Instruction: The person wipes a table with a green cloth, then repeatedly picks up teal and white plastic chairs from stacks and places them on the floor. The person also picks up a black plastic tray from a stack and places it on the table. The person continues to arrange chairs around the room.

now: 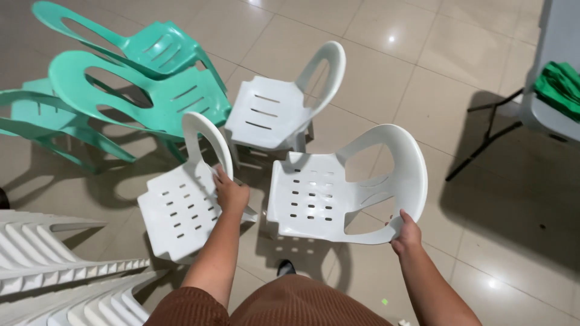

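Both hands were engaged on white plastic chairs standing on a glossy tiled floor [386, 78]. The left hand [231, 194] was closed over the side edge of an armless white chair [181, 211], at the base of its backrest. The right hand [406, 234] was clenched on the curved armrest of a white armchair [326, 193], which stood just beside the first, directly ahead of the person. A third white chair [272, 108] stood close behind these two, and green armchairs [151, 84] were nested together at the upper left. A stack of white chairs [54, 265] lay at the lower left, near the person's left arm. A folding table [544, 108] carrying green cloth [559, 87] stood well apart at the right.

Risk noted: the chairs were tightly grouped, so legs could catch on a neighbour if either was moved. The polished tiles could let a chair leg slide, and each one-handed grip on an edge could let a chair twist or slip.
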